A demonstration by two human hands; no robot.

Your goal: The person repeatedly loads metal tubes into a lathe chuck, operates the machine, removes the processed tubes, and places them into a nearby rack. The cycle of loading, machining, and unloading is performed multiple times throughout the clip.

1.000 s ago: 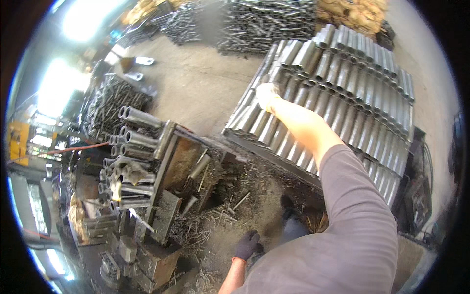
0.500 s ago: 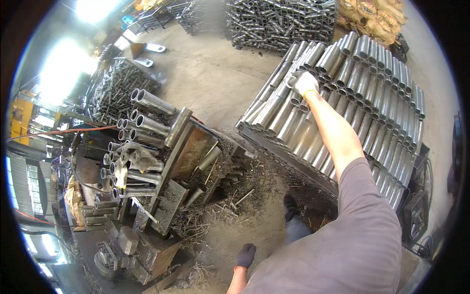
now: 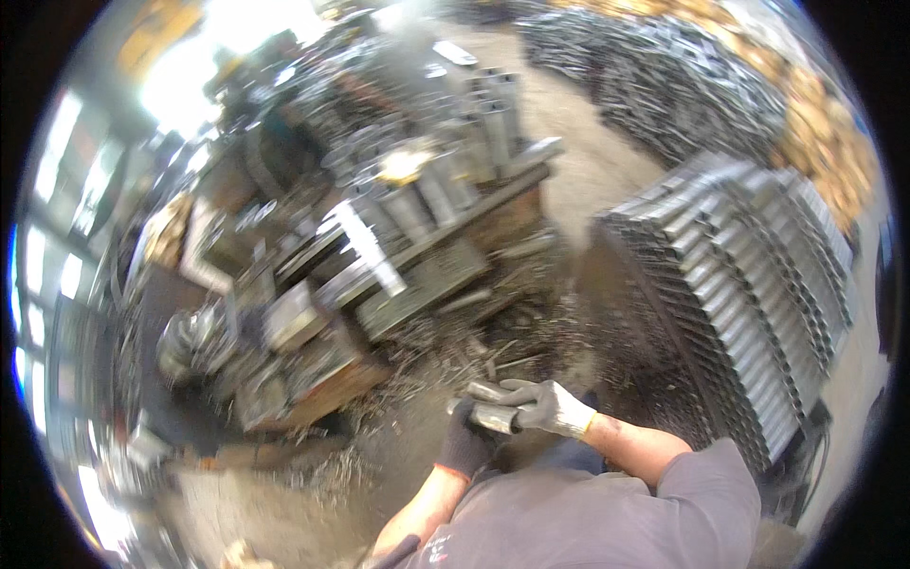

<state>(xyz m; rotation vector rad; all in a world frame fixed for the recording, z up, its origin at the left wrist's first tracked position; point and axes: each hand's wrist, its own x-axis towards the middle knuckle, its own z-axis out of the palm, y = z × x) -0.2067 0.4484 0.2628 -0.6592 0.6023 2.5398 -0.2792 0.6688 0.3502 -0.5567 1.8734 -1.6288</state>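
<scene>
Close in front of my body, two short shiny metal tubes are held between my hands. My right hand (image 3: 552,408), in a pale glove with grey fingers, comes from the right and is closed on the right ends of the upper tube (image 3: 486,391) and the lower tube (image 3: 497,418). My left hand (image 3: 468,434), in a dark glove, is closed around the lower tube from below and the left. Its fingers are partly hidden behind the tubes. Motion blur softens the surroundings.
A large stack of metal tubes (image 3: 749,284) stands to the right. Left of centre, a workbench (image 3: 427,294) bears upright-looking tubes (image 3: 417,209) and a pale bar (image 3: 365,242). A machine (image 3: 284,370) sits at left, with metal shavings (image 3: 417,379) below. Behind are a scrap-like metal pile (image 3: 664,85) and yellowish sacks (image 3: 834,142).
My right hand has come back from the tube stack to the front of my body, with tubes in it. My left hand has risen to meet it. The view has turned left.
</scene>
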